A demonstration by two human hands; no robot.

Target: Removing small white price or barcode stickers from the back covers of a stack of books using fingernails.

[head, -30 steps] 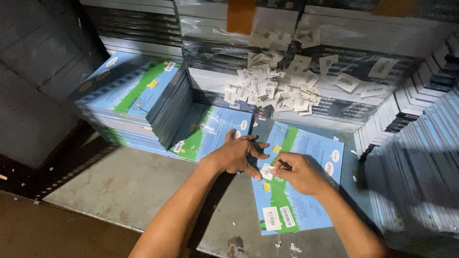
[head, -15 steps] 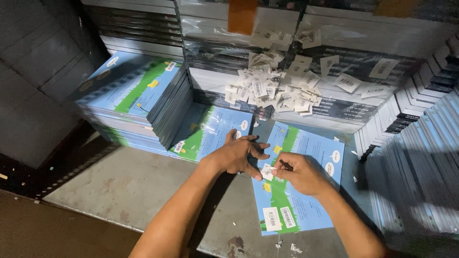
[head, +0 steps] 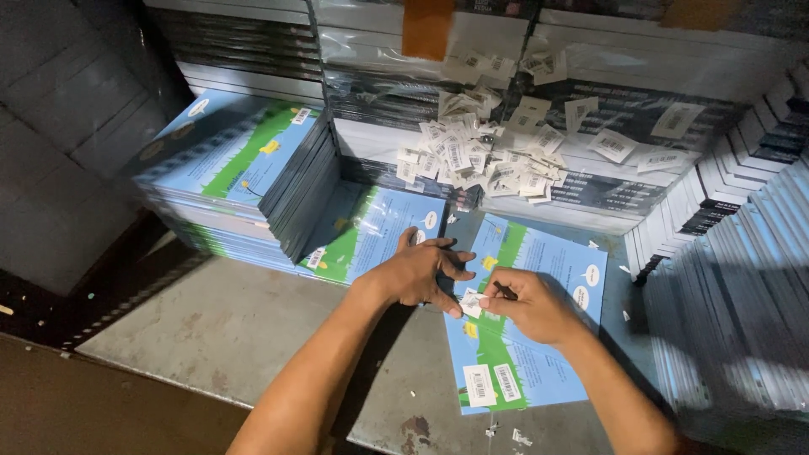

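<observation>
A: What are the 2 hands doing?
B: Right hand (head: 533, 305) pinches a small white sticker (head: 470, 302); left hand (head: 419, 271) grips it too, perhaps peeling, just above the blue book (head: 539, 354).
A: Behind?
B: Loose sticker pile (head: 489, 156) on wrapped bundles (head: 590, 50), within reach.

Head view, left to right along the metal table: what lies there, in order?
Tall stack of blue-green books → flat blue-green book beside it → left hand → small white sticker → right hand on a single book → rows of book spines.
</observation>
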